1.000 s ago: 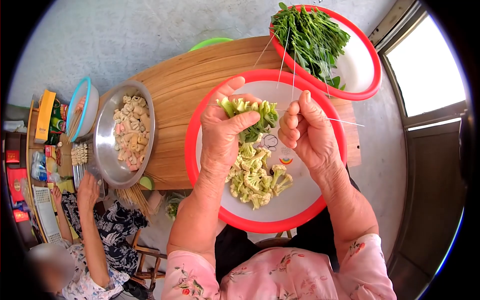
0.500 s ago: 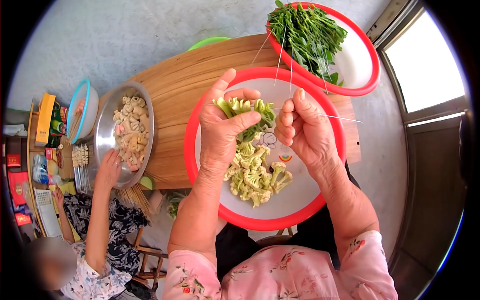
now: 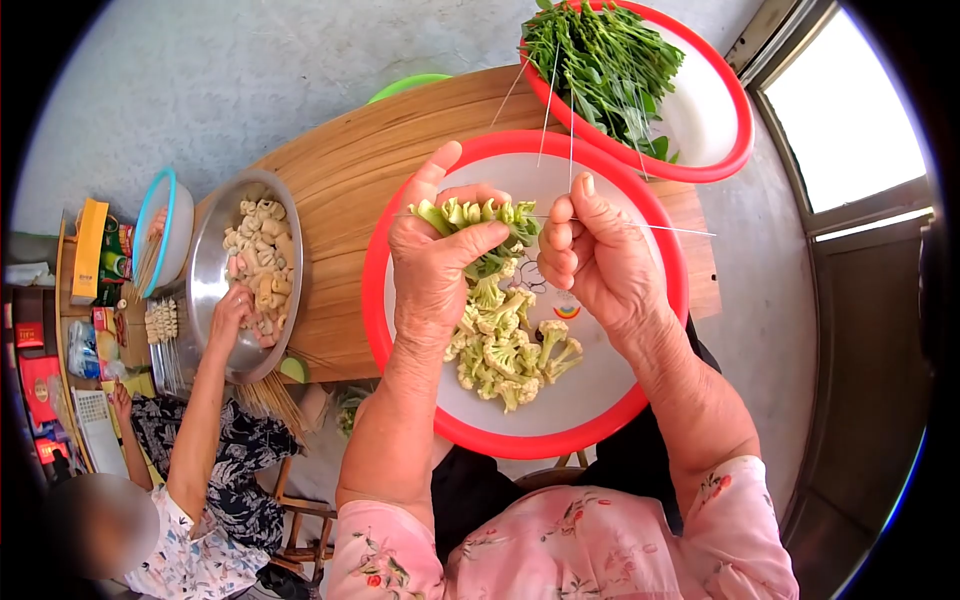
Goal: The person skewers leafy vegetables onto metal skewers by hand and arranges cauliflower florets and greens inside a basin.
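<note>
My left hand (image 3: 430, 265) is closed on a folded bunch of green leaves (image 3: 480, 214), pinched between thumb and fingers. A thin metal skewer (image 3: 680, 231) runs sideways through or along the bunch; its tip is hard to make out. My right hand (image 3: 610, 265) pinches the skewer between thumb and fingers, right of the leaves. Both hands are above a white basin with a red rim (image 3: 376, 310). Cauliflower florets (image 3: 510, 360) lie in a pile inside it, partly under my left hand.
Leafy greens (image 3: 605, 75) fill another red-rimmed basin (image 3: 742, 125) at the back right, with several skewers leaning at its edge. To the left, a co-worker's hand (image 3: 232, 310) reaches into a steel bowl (image 3: 207, 255) of pale food pieces (image 3: 265, 245) on the wooden table (image 3: 345, 200).
My hands keep their grip on the leaves and skewer, with the leaves looking slightly more bunched. The co-worker's hand has moved a little farther into the steel bowl. The view has shifted slightly.
</note>
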Demonstrator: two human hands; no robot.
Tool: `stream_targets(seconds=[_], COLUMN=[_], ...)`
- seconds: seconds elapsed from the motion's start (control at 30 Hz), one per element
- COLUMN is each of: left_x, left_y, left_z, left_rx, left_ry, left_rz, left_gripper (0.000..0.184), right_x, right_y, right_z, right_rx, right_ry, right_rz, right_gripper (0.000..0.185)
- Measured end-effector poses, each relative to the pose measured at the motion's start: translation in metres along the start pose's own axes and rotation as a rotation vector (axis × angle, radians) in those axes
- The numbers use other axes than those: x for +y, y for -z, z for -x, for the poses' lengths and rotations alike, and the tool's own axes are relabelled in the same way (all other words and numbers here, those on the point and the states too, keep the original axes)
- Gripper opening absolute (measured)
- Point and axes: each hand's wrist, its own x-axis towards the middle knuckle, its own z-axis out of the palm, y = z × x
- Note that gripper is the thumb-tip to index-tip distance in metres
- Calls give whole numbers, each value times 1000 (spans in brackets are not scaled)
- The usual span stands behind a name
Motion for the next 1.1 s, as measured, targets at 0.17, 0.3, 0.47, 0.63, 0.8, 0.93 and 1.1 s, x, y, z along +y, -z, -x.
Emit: stream_targets(seconds=[0.17, 0.3, 0.47, 0.63, 0.8, 0.93, 1.1], left_x=[0, 0, -3, -5, -1, 1, 7], left_y=[3, -3, -2, -1, -2, 8, 14], left_z=[-1, 0, 1, 0, 0, -3, -5], left_rx=[-1, -22, 29, -18, -24, 28, 53], left_ry=[-31, -7, -66, -26, -2, -19, -76], left_rz=[38, -39, 0, -16, 11, 39, 44], left_gripper=[78, 79, 81, 79, 78, 76, 74], right_x=[0, 0, -2, -1, -1, -6, -15], right_y=[0, 2, 1, 3, -1, -8, -16], right_z=[0, 0, 1, 1, 4, 10, 34], right_rx=[-1, 8, 8, 23, 39, 116, 127], right_ry=[-17, -14, -22, -25, -2, 38, 166], right_rz=[10, 1, -9, -9, 5, 123, 923], right_gripper=[36, 36, 36, 36, 35, 34, 25])
